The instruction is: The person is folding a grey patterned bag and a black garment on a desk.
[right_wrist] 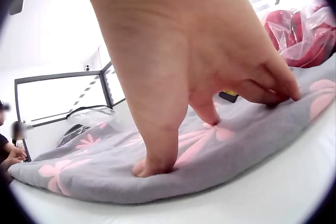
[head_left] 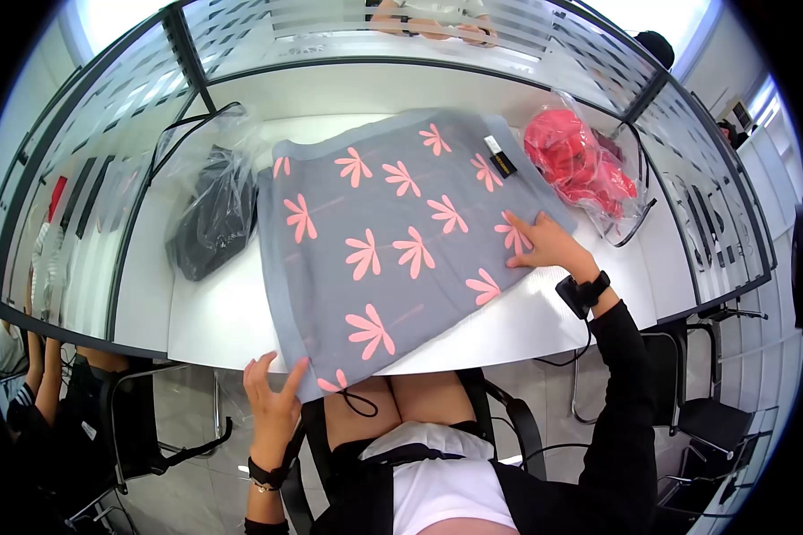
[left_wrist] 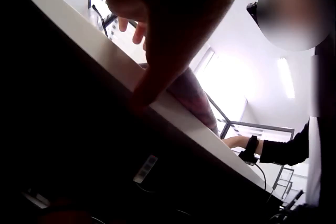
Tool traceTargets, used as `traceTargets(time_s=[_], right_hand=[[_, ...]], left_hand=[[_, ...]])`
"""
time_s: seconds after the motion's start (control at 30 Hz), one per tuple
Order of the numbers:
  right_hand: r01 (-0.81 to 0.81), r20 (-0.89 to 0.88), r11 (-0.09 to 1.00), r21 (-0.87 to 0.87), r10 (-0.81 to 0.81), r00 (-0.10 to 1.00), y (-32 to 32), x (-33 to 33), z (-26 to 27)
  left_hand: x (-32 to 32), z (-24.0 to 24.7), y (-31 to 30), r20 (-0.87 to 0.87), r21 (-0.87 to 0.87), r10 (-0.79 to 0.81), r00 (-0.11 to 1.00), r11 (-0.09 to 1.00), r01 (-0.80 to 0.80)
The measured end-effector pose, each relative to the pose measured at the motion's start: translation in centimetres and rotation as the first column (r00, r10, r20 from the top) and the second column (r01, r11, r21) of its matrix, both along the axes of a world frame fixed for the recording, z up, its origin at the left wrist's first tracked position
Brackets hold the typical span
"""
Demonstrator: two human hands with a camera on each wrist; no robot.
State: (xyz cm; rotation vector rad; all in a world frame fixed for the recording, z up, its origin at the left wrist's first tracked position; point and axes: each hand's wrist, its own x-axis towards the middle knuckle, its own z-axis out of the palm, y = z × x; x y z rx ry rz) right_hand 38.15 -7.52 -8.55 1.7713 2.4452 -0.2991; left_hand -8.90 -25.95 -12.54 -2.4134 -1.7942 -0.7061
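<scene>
A grey cloth (head_left: 384, 214) printed with pink petal shapes lies spread on the white table, its near corner hanging past the front edge. A black cord loop (head_left: 360, 403) shows below that corner. My right hand (head_left: 546, 246) rests its spread fingertips on the cloth's right part; in the right wrist view the thumb (right_wrist: 157, 163) presses down close to the near edge. At the near left corner, my left hand (head_left: 272, 406) has its fingers apart, thumb right at the cloth's edge. The left wrist view shows this hand (left_wrist: 173, 29) dark against the table edge.
Dark fabric in a clear plastic bag (head_left: 214, 214) stands on the left, and a bag of red fabric (head_left: 580, 160) on the right. A black and white label (head_left: 501, 159) lies on the cloth. Framed partitions (head_left: 419, 67) surround the table.
</scene>
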Motion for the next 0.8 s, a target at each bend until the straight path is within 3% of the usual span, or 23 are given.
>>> traceTargets(time_s=[0.1,0.2,0.3,0.33,0.43,0.57,0.63,0.7,0.77,0.8], right_hand=[[-0.032,-0.035,0.999,-0.035,0.031,0.999,1.8,0.0,0.3],[-0.091,0.006,0.991,0.099,0.091,0.996,3.6,0.5,-0.1],[-0.066,-0.096,0.997,0.034,0.069,0.993,7.0,2.6,-1.0],[0.033,-0.006,0.999,-0.04,-0.033,0.999,7.6,1.8,0.1],[0.013,0.22,0.997,0.08,-0.03,0.975,8.6,0.2,1.4],[-0.216,0.185,0.881,0.42,0.151,0.971,5.7,-0.8,0.6],[-0.338,0.063,0.819,0.464,0.351,0.934,1.0,-2.9,1.5],[-0.472,-0.205,0.846,0.246,0.522,0.828,-4.6,-5.0,4.1],[-0.519,-0.415,0.853,0.056,0.493,0.765,-9.6,-6.2,6.7],[-0.512,-0.463,0.858,0.054,0.475,0.748,-11.3,-6.4,7.0]], left_hand=[[0.3,-0.3,1.0,-0.079,-0.006,-0.177,0.981,0.984,0.177],[1.8,0.3,2.3,0.047,0.032,-0.316,0.947,0.949,0.315],[4.4,1.5,3.0,0.004,0.081,-0.464,0.886,0.883,0.462],[5.5,1.8,3.2,-0.005,0.092,-0.516,0.856,0.853,0.515],[8.8,2.1,3.3,-0.058,0.038,-0.629,0.775,0.775,0.631],[13.0,2.4,2.9,-0.09,-0.008,-0.733,0.675,0.678,0.735],[14.2,1.6,2.7,-0.07,-0.032,-0.769,0.635,0.638,0.77],[14.6,1.3,2.8,-0.003,-0.057,-0.803,0.596,0.595,0.801],[14.8,1.3,3.7,0.111,-0.063,-0.816,0.567,0.563,0.824],[15.0,0.8,3.7,0.11,-0.067,-0.802,0.587,0.583,0.81]])
